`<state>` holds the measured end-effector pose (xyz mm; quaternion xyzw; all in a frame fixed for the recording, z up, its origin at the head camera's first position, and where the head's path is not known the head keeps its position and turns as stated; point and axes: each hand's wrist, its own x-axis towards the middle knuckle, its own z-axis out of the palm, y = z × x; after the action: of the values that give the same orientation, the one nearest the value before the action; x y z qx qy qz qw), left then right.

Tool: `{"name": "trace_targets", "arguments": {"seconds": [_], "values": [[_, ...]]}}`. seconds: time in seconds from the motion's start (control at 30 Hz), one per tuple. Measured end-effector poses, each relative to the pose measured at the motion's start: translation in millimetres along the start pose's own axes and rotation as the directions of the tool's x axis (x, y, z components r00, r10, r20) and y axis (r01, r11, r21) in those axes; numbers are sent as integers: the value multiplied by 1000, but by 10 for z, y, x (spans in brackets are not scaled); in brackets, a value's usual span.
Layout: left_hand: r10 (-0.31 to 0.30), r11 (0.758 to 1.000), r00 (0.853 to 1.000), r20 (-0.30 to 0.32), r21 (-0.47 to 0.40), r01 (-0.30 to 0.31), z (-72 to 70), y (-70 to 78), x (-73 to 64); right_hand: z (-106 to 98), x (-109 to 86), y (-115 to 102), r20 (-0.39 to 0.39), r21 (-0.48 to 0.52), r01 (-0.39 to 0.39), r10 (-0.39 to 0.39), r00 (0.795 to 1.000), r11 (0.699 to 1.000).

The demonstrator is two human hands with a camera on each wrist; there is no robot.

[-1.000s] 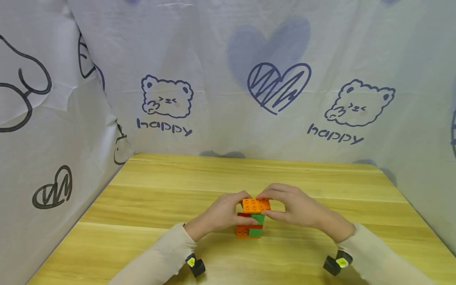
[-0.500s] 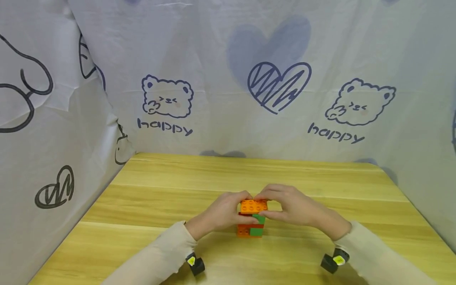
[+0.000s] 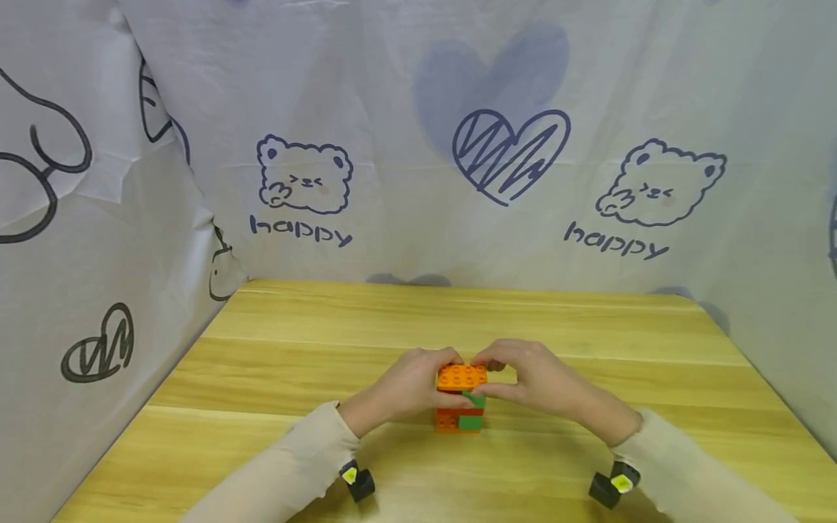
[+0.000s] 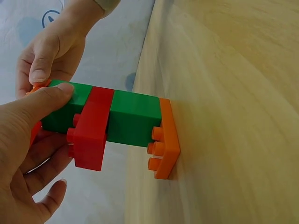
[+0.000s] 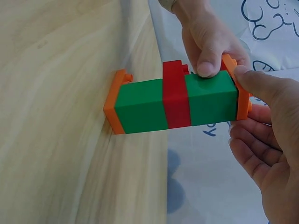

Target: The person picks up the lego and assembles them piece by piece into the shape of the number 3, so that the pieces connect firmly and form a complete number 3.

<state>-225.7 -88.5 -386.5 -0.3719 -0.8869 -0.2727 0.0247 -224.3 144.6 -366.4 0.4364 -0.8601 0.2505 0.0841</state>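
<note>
A tower of toy building bricks stands on the table. From the bottom it has a flat orange brick (image 4: 169, 140), a green block (image 4: 134, 117), a red brick (image 4: 93, 128) and another green block (image 5: 211, 98). A flat studded orange brick (image 3: 462, 376) lies across the top. My left hand (image 3: 408, 386) grips the upper part, its thumb pressed on the upper green block and its fingers round the far side. My right hand (image 3: 539, 381) pinches the top orange brick at its right end, thumb on the near edge. Part of a red piece beneath that brick is mostly hidden by my left hand.
The wood-grain table (image 3: 294, 363) extends around the tower. A white cloth (image 3: 405, 203) printed with bears and hearts hangs behind it and along the sides. A small black device (image 3: 357, 481) is strapped at each wrist.
The top orange brick has shifted a little left and now lines up over the tower. My right hand moved slightly left with it; the left hand has stayed nearly still.
</note>
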Motion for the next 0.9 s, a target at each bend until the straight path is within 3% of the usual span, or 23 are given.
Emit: {"name": "trace_targets", "arguments": {"seconds": [0.3,0.4,0.5,0.73,0.9], "values": [[19,994,998,62,108,-26,-53,16,-9,21,-42,7,-29,-3,-4,4,1000,1000],[38,990,998,47,134,-44,-85,15,-32,21,-44,1,-24,-3,-13,13,1000,1000],[99,979,995,10,175,-99,-123,10,-55,20,-44,-12,-20,-6,-27,27,999,1000],[299,926,952,-69,260,-272,-161,4,-75,17,-70,-19,-28,4,-34,34,999,999],[334,904,939,-83,308,-295,-166,17,-89,18,-91,-15,-26,11,-21,21,999,1000]]}}
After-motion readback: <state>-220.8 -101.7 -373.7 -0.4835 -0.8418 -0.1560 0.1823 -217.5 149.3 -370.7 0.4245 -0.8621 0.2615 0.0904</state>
